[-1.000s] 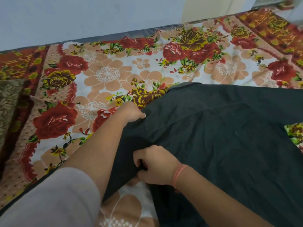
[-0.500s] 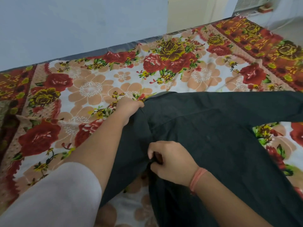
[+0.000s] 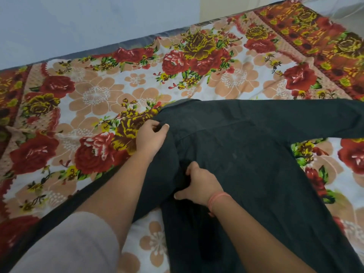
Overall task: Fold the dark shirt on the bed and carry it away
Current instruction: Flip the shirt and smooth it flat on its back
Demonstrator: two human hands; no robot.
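Observation:
The dark shirt (image 3: 246,160) lies spread on the floral bedsheet, its collar end toward the middle of the bed and one sleeve stretching off to the right. My left hand (image 3: 151,134) pinches the shirt's left edge near the shoulder between thumb and fingers. Lower down, my right hand (image 3: 199,184) grips a bunched fold of the same fabric; a pink band circles that wrist. Part of the shirt runs under my left forearm toward the lower left.
The bed (image 3: 94,99) with its red, yellow and peach flower sheet fills the view. A pale wall (image 3: 78,22) runs along the bed's far edge. A patterned red border (image 3: 315,36) marks the right end of the sheet.
My left hand has slid a little along the shirt's edge and now shows a clear pinch. My right hand has shifted slightly up the fabric, and more of the right sleeve is in view.

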